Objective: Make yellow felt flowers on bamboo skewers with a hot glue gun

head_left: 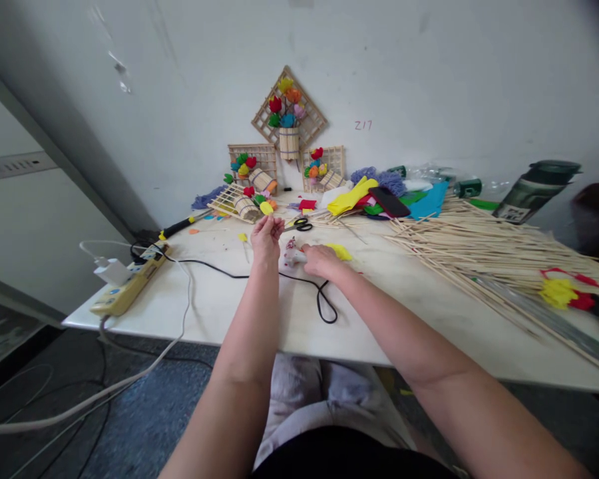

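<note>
My left hand [266, 238] is raised over the middle of the table, its fingertips pinched on a yellow petal [266, 208] that shows just above them. To its right, my right hand [321, 260] is closed around a white glue gun [293, 255] with red marks, low over the tabletop. My fingers hide part of its body. Black-handled scissors [302, 225] lie just behind both hands. Beside the right hand rests a yellow felt piece [339, 251]. A small yellow bud on a stick [243, 238] lies left of my left hand.
A black cord [214, 269] loops across the table from a power strip [130, 283]. Thin wooden sticks [484, 246] cover the right side, near a dark bottle [536, 189]. Lattice panels with felt flowers [288, 110] stand at the wall, and colored felt [352, 196] is heaped behind.
</note>
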The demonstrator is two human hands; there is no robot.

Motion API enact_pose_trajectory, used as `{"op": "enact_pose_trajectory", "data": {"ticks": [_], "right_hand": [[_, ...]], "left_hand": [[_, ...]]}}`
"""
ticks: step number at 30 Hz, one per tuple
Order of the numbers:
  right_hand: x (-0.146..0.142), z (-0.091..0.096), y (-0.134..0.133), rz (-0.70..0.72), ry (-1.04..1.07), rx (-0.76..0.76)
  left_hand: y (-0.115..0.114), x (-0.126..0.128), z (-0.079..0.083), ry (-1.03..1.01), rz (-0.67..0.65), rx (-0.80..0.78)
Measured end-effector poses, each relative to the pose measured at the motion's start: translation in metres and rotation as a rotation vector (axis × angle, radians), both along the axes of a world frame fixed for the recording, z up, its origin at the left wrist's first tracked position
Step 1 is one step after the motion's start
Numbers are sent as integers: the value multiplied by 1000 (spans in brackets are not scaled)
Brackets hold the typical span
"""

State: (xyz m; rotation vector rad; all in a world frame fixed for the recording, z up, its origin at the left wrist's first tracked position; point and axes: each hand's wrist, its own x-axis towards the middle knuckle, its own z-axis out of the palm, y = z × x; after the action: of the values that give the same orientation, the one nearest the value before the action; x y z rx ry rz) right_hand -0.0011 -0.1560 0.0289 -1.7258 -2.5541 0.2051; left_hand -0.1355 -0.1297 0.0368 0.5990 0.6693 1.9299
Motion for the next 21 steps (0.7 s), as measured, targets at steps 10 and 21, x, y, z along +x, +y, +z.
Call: {"op": "enact_pose_trajectory", "data": {"ticks": [10,21], "right_hand": [[43,13,24,-283,735,238],[64,36,13,143,1323,-272]], "left_hand": [[2,7,-5,29,-83,-41],[0,26,-19,48,-299,-88]]}}
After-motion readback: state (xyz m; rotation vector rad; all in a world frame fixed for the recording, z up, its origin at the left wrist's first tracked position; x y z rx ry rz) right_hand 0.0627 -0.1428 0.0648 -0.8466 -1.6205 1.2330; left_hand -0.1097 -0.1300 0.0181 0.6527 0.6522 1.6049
